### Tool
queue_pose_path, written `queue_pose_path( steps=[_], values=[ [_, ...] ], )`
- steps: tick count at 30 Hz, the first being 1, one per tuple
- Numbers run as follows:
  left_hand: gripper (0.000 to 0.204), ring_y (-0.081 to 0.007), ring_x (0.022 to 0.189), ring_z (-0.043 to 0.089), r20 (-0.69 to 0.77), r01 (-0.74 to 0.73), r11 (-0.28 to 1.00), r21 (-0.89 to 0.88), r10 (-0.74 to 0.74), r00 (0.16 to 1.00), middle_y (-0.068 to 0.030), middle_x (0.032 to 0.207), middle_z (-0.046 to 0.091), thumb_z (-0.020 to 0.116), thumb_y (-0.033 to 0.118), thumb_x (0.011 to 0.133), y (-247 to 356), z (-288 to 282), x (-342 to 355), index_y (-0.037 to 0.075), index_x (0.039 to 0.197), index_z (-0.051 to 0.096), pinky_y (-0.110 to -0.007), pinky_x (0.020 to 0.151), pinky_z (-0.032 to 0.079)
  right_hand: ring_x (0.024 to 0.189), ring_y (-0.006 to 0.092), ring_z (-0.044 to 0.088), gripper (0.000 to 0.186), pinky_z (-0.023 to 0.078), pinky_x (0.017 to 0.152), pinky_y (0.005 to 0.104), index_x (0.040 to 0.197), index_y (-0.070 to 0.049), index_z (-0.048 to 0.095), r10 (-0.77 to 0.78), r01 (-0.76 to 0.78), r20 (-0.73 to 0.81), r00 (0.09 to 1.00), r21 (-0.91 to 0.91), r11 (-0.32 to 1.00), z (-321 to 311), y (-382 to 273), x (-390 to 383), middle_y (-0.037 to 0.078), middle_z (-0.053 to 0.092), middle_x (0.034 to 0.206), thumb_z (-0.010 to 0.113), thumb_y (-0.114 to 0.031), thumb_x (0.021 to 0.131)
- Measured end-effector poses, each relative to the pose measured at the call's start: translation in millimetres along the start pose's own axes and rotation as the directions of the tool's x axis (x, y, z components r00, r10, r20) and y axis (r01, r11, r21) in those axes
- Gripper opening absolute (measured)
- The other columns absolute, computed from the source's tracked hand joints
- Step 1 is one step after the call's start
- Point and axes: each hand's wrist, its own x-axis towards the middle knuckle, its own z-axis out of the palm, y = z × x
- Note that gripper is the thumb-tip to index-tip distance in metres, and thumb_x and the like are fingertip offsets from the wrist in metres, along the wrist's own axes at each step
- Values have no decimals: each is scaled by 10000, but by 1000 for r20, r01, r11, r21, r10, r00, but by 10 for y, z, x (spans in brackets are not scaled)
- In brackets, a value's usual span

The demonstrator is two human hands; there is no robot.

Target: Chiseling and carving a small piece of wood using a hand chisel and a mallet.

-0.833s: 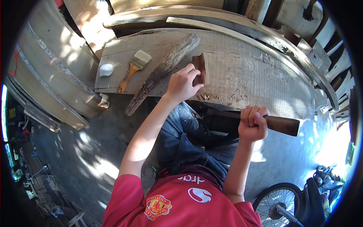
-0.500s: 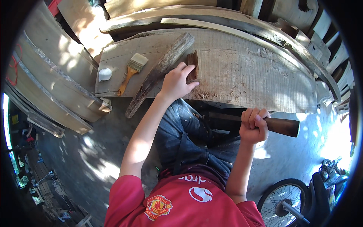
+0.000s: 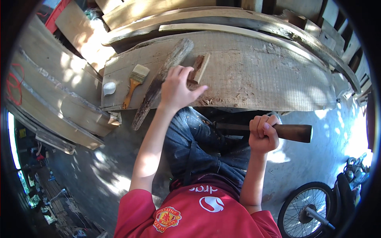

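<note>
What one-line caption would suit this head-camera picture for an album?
Left hand on a small wood block on a plank; right hand grips a dark wooden mallet.

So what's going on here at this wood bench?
A person sits at a broad rough plank littered with chips. Their left hand rests on a small reddish wood block lying on it, fingers spread. Their right hand grips a dark wooden tool handle below the plank's edge. A paintbrush and a long weathered stick lie to the left.
</note>
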Motion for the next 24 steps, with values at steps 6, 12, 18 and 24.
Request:
queue_pose_path(
  steps=[6, 12, 18, 24],
  values=[
    [230, -294, 941, 586, -191, 21, 999, -26, -26, 981, -82, 1046, 605, 718, 147, 773, 103, 416, -140, 70, 989, 696, -392, 752, 532, 427, 119, 281, 252, 226, 407, 277, 600, -81, 359, 18, -19, 26, 999, 16, 1000, 113, 68, -55, 21, 350, 496, 542, -2, 754],
    [313, -332, 1131, 550, -121, -202, 971, -128, 187, 975, -104, 1245, 611, 752, 136, 739, 132, 269, -352, 19, 1020, 679, -408, 915, 498, 431, 117, 264, 244, 221, 418, 276, 620, -97, 337, 32, -29, 30, 999, -84, 996, 142, -10, -37, 15, 338, 506, 517, -40, 776],
    [444, -301, 1059, 607, -2, 78, 738, -670, -108, 994, -161, 1178, 631, 785, 159, 736, 520, -431, -759, 1, 1125, 641, -370, 910, 474, 491, 122, 310, 254, 258, 448, 279, 648, -80, 377, 101, -88, 66, 993, -174, 981, 530, -26, -70, 22, 389, 565, 575, -55, 804],
    [479, -326, 1146, 568, 59, 109, 275, -955, -182, 982, -192, 1158, 619, 752, 378, 812, 598, -738, -1148, -4, 1070, 620, -449, 973, 431, 960, 259, 602, 392, 485, 841, 357, 1123, 8, 568, 600, -184, 558, 574, -626, 758, 1110, 534, -302, 149, 602, 1019, 655, -86, 752]
  ],
)
